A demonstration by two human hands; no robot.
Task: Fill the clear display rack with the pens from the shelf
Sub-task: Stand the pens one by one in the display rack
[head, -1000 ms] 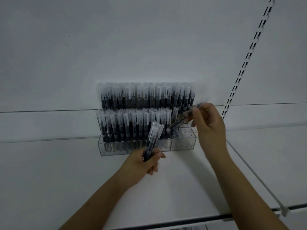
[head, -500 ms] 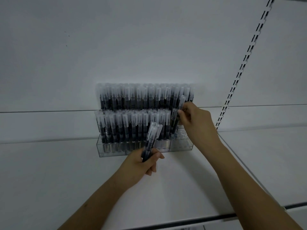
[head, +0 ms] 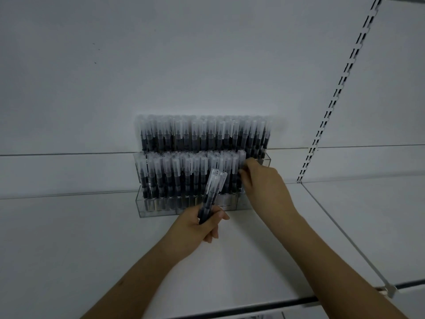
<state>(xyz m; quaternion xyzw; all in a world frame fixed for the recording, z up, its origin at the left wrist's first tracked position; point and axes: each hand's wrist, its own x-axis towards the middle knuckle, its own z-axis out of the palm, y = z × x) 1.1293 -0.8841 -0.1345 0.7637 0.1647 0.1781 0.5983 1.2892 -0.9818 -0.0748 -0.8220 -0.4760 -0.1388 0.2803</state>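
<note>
A clear display rack (head: 161, 209) is seen standing on a white shelf (head: 69, 238) against the back wall (head: 161, 65). It is stepped in two tiers, and both tiers are packed with upright pens (head: 174, 178) that have dark barrels and frosted clear caps. The front row is filled from its left end almost to its right end.

In front of the rack, a small bundle of pens (head: 212, 192) of the same kind is held upright by the left hand (head: 195, 229); the grip is curled round the lower barrels, with the thumb laid across them, and the caps are tilted slightly to the right. Further right, the right hand (head: 264, 183) is raised to the right end of the front row, where a single pen (head: 242, 164) is pinched near its cap between the fingertips. Whether this pen is already seated in its hole cannot be told.

At the far right, a slotted metal upright (head: 340, 88) is fixed to the wall. No writing can be read on any item.
</note>
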